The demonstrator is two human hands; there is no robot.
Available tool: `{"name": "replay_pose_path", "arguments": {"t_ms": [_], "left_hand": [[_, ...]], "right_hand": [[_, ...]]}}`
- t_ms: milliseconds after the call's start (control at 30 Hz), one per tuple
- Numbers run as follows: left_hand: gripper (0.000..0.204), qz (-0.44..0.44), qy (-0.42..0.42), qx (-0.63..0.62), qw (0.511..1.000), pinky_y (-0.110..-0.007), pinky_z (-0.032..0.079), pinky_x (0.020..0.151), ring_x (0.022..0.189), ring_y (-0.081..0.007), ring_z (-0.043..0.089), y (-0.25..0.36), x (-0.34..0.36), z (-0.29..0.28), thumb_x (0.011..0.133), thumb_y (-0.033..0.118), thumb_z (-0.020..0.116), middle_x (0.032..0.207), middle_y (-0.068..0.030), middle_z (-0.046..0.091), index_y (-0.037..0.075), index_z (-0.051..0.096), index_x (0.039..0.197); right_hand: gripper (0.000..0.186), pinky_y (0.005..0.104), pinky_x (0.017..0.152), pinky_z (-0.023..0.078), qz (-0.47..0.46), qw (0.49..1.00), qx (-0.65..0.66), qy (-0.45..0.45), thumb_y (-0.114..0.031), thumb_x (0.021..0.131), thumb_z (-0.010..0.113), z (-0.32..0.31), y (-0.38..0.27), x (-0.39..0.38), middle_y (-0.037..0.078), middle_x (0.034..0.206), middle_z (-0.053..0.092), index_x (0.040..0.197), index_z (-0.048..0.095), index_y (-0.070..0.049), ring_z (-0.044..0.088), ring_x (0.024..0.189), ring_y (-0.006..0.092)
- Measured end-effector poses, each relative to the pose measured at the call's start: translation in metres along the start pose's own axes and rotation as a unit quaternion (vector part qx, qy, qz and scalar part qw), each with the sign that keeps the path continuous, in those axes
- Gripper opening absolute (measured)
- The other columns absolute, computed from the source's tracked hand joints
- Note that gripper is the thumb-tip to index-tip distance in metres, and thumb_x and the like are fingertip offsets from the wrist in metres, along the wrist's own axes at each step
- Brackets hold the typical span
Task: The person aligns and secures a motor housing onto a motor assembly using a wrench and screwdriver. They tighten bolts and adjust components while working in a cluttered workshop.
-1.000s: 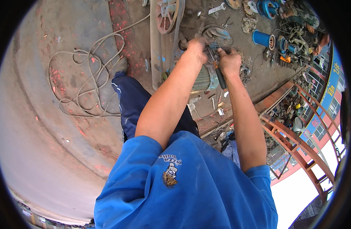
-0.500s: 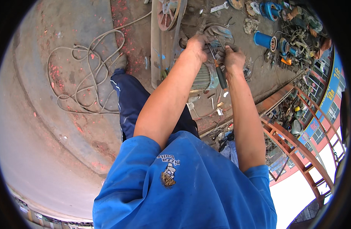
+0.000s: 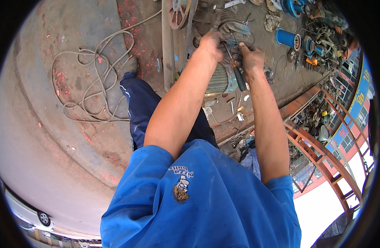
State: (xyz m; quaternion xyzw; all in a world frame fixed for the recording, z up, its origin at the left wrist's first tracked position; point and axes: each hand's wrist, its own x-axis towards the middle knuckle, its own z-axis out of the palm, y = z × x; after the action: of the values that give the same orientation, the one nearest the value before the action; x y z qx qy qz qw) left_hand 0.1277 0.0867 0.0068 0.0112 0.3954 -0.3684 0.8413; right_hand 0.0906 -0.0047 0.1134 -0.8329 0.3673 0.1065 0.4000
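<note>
My left hand (image 3: 212, 44) is closed at the top of a dusty motor (image 3: 218, 80) with a finned body; its fingertips are mostly hidden. A screwdriver (image 3: 238, 77) with a black and orange handle lies between my hands, its shaft running up toward my left fingers and its handle pointing back at me. Opposite, my right hand (image 3: 252, 61) has its thumb and fingers bent together beside the handle, near a thin dark loop of wire; what they pinch is not clear. Grey curved, ribbed parts (image 3: 234, 28) sit just beyond both hands.
A spoked pulley wheel (image 3: 178, 16) stands beyond my left hand. A wrench (image 3: 234, 3) and a blue cylinder (image 3: 285, 38) lie farther off. Loose cable (image 3: 100, 78) coils on the ground at left. A rusty metal frame (image 3: 318, 159) rises at right.
The view has shifted slightly, and a parked white car shows at lower left. The screwdriver and both hands sit a little higher in the picture. My hands keep nearly the same pose.
</note>
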Motion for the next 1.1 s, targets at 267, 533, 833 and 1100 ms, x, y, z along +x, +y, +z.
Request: {"name": "replay_pose_path", "arguments": {"t_ms": [267, 533, 833, 1100], "left_hand": [[0.036, 0.005, 0.014, 0.003, 1.000, -0.061, 0.048, 0.098, 0.109, -0.0421, 0.058, 0.000, 0.001, 0.001, 0.089, 0.003, 0.047, 0.121, -0.0229, 0.058, -0.007, 0.054, 0.123], [0.029, -0.008, -0.007, -0.012, 1.000, -0.059, 0.058, 0.074, 0.089, -0.0367, 0.068, 0.005, 0.010, -0.010, 0.090, -0.003, 0.046, 0.103, -0.0181, 0.066, 0.002, 0.048, 0.119], [0.029, -0.055, -0.013, -0.023, 0.998, -0.055, 0.057, 0.076, 0.085, -0.0353, 0.067, 0.005, 0.007, -0.006, 0.087, -0.004, 0.051, 0.101, -0.0172, 0.065, 0.004, 0.051, 0.115], [0.020, -0.018, 0.005, -0.031, 0.999, -0.056, 0.056, 0.081, 0.089, -0.0341, 0.067, 0.001, 0.004, -0.002, 0.087, -0.005, 0.052, 0.100, -0.0167, 0.065, -0.001, 0.056, 0.107]], "right_hand": [[0.026, 0.0446, 0.076, 0.054, -0.145, 0.966, -0.189, 0.097, -0.021, 0.092, 0.069, 0.001, 0.010, 0.016, 0.015, 0.093, 0.072, 0.102, 0.068, 0.003, 0.070, 0.082, 0.0314], [0.029, 0.0457, 0.081, 0.054, -0.268, 0.858, -0.425, 0.109, -0.026, 0.089, 0.072, -0.001, 0.007, -0.007, 0.021, 0.093, 0.073, 0.106, 0.070, -0.002, 0.070, 0.085, 0.0397], [0.029, 0.0418, 0.073, 0.055, 0.028, 0.996, 0.080, 0.020, -0.022, 0.093, 0.070, 0.005, -0.003, 0.003, 0.020, 0.092, 0.073, 0.109, 0.068, 0.002, 0.071, 0.079, 0.0309], [0.021, 0.0428, 0.075, 0.057, -0.209, 0.936, -0.259, 0.117, -0.017, 0.092, 0.068, 0.001, -0.002, 0.008, 0.020, 0.089, 0.071, 0.107, 0.069, -0.002, 0.070, 0.076, 0.0381]]}}
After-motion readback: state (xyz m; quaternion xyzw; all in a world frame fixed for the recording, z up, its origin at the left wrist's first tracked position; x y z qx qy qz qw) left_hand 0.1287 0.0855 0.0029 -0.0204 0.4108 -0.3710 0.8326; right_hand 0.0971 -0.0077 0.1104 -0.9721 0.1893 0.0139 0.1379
